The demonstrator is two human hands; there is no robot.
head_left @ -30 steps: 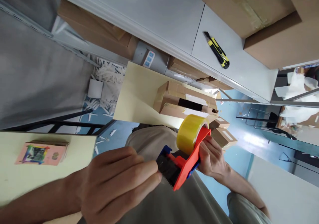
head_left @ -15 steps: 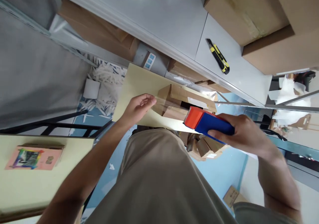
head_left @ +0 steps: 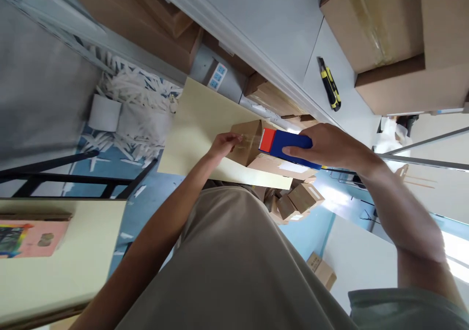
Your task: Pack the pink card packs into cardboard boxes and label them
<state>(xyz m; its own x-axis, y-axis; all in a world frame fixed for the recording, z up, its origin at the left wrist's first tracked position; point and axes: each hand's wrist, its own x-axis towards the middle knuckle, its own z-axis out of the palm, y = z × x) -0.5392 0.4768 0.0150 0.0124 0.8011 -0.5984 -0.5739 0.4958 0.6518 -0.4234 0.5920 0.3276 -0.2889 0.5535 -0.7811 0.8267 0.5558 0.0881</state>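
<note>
My right hand (head_left: 320, 146) grips a blue and red tape dispenser (head_left: 287, 145) over a cardboard box (head_left: 271, 164). A strip of clear packing tape (head_left: 250, 141) runs from the dispenser's toothed red end to my left hand (head_left: 224, 145). The fingers of that hand are pinched on the tape's end, at the box's left side. The box lies on a pale yellow board (head_left: 194, 124), with a white label on its near side. Beneath the dispenser, part of the box top is hidden.
A black and yellow utility knife (head_left: 330, 83) lies on the grey shelf (head_left: 267, 22) above, beside large cardboard boxes (head_left: 381, 27). A power strip (head_left: 217, 77) sits behind the board. White paper strips (head_left: 135, 85) cover the floor at left. Smaller boxes (head_left: 300, 198) lie below the board.
My right hand has brought the dispenser leftward and up, over the box. My left hand has shifted right, against the box's side. The tape between them is shorter, and the view has shifted.
</note>
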